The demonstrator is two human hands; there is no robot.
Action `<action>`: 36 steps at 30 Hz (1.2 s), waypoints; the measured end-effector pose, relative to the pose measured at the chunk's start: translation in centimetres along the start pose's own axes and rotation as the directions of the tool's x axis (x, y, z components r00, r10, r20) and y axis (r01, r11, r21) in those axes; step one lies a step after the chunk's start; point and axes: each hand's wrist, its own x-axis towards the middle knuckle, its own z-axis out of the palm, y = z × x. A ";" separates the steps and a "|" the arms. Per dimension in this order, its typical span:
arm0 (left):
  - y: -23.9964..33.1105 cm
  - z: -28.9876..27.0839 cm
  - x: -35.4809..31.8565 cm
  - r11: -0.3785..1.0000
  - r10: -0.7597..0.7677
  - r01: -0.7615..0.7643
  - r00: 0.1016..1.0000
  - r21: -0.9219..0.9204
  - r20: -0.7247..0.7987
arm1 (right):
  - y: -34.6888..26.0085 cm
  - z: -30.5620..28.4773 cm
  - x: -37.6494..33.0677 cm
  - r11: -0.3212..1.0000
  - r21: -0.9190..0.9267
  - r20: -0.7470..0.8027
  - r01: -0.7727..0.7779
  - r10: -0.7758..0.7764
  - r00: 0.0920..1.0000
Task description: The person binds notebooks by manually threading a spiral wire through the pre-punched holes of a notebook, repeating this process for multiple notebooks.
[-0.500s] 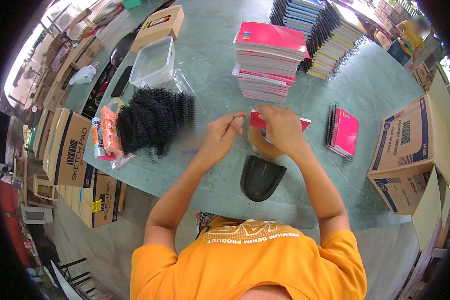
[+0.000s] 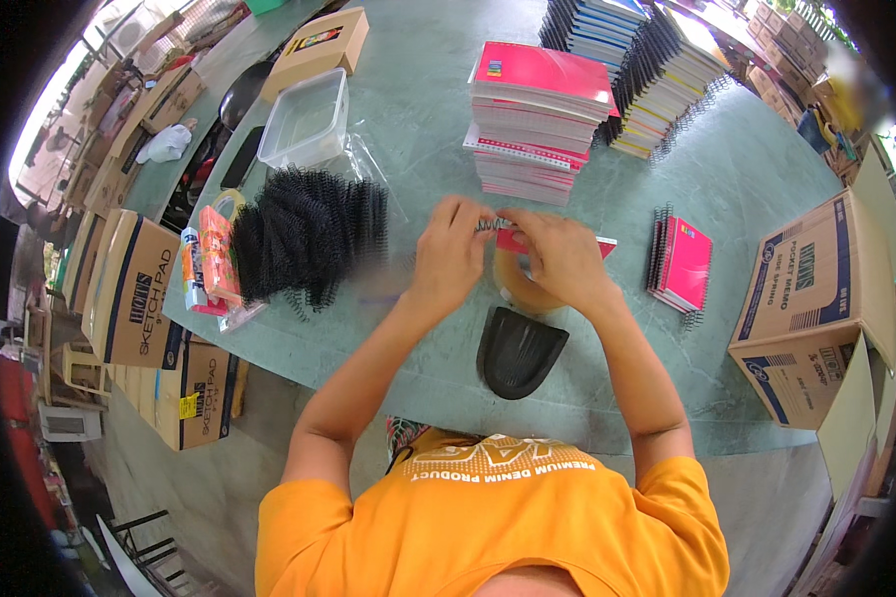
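A small red-covered pad (image 2: 509, 241) is held in my right hand (image 2: 562, 259), whose fingers and thumb close over its edge and cover most of it. At the pad's left end, a short black spiral binding coil (image 2: 488, 225) lies between the pinched fingers of my left hand (image 2: 451, 257). Under the pad stands a roll of tan tape (image 2: 513, 284), partly hidden by my right hand. Closer to me lies a black, U-shaped dished piece (image 2: 521, 353). A heap of black binding coils (image 2: 314, 239) lies left of my hands.
Stacks of red-covered pads (image 2: 538, 85) and spiral-bound notebooks (image 2: 667, 85) stand at the back. Coil-bound red notebooks (image 2: 685, 264) lie to the right, before an open carton (image 2: 801, 298). A clear plastic tub (image 2: 307, 119), cardboard box (image 2: 317, 50) and orange packet (image 2: 219, 257) sit left.
My left hand has turned and moved up toward the pad, and the coil now shows between its fingers and the pad. My right hand stays almost in place.
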 end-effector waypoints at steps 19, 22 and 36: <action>2.7 -1.1 -1.2 0.916 0.300 -0.279 0.954 0.290 -0.028 | -0.9 1.1 0.6 0.971 0.229 -0.212 -0.069 0.118 0.970; 1.6 -1.5 -1.8 0.925 0.277 -0.267 0.961 0.270 0.003 | 0.1 1.4 0.6 0.973 0.232 -0.200 0.007 0.041 0.979; 2.1 -4.9 -1.3 0.988 -0.128 0.127 0.992 -0.092 -0.004 | 4.8 -2.7 -3.8 0.578 0.675 0.188 -0.460 0.468 0.864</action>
